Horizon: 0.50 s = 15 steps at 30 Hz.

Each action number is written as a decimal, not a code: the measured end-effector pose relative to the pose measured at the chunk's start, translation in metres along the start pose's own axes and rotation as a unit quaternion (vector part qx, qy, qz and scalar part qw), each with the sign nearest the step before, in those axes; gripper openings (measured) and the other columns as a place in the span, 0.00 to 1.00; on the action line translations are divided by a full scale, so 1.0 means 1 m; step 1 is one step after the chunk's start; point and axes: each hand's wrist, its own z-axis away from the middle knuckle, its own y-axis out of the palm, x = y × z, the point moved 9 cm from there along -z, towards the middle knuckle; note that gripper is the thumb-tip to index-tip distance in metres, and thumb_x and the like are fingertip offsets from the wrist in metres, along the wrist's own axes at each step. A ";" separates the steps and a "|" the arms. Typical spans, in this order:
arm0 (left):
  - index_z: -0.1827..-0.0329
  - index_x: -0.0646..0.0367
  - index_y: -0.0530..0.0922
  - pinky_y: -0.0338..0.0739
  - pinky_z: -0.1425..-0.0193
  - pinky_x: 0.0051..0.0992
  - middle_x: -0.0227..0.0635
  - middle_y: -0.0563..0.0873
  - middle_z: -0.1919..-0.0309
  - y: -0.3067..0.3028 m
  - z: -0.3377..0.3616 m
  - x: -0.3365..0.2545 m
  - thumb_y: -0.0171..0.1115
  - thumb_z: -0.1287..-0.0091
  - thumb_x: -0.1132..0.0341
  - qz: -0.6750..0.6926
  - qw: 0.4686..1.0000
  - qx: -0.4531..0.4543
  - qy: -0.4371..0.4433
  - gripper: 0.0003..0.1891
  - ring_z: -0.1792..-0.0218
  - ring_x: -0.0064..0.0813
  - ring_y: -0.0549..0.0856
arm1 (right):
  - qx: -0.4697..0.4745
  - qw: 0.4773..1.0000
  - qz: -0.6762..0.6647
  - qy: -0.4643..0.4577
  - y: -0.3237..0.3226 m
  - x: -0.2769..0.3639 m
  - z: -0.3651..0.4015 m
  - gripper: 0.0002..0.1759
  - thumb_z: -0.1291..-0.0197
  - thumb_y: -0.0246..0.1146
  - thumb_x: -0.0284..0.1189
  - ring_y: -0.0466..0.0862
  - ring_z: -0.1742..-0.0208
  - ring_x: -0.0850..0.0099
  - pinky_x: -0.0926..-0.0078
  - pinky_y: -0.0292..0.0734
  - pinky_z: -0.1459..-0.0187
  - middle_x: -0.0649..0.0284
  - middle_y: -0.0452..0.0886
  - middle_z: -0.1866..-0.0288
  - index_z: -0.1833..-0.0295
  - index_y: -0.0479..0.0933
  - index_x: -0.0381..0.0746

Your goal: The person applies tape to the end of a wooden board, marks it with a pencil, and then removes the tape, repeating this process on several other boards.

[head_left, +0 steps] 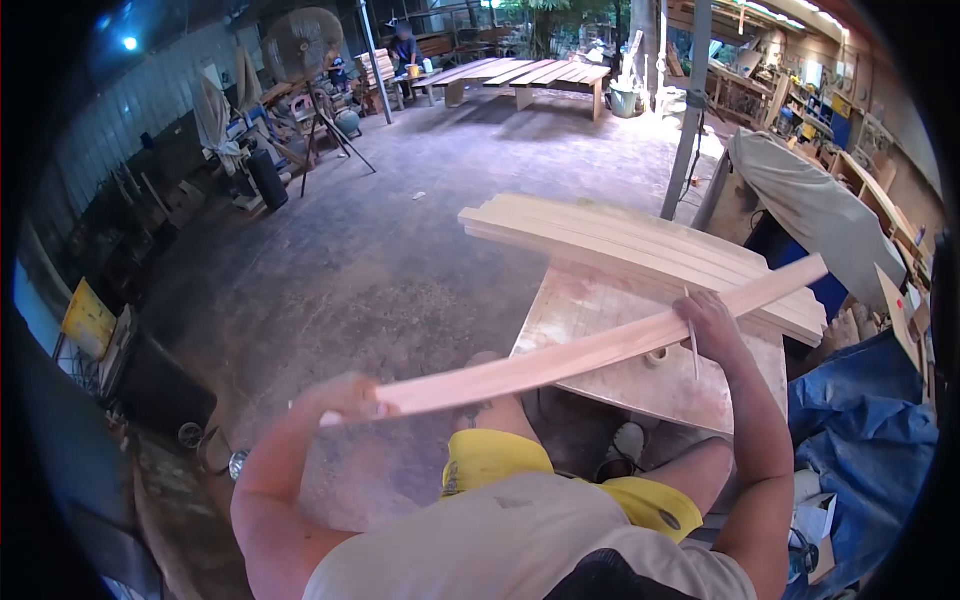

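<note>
A long pale wooden plank (540, 365) slants across in front of me, its right end higher. My left hand (348, 397) is closed round its lower left end. Toward the other end, my right hand (708, 322) grips the plank, and a thin pale stick, perhaps a pencil (694, 352), pokes out by its fingers. Below the plank stands a low wooden table (650, 400). On it lies a stack of similar planks (620, 235), just beyond my right hand. A small round ring, partly hidden by the plank, sits on the tabletop.
A metal post (688, 120) rises behind the stack. Blue tarp (865, 420) and a draped cover (810, 185) are on the right. A dark bin (160, 375) stands at left, a tripod (325, 130) further back. Another table (520, 75) bears boards, near a person (405, 50).
</note>
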 end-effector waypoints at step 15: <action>0.45 0.68 0.82 0.81 0.53 0.37 0.49 0.89 0.60 0.134 0.078 -0.007 0.67 0.39 0.35 0.190 0.976 -0.082 -0.065 0.39 0.57 0.37 0.89 | -0.063 0.987 0.128 -0.078 0.135 0.012 -0.121 0.20 0.42 0.64 0.29 0.76 0.33 0.60 0.47 0.60 0.26 0.60 0.79 0.41 0.43 0.75 0.47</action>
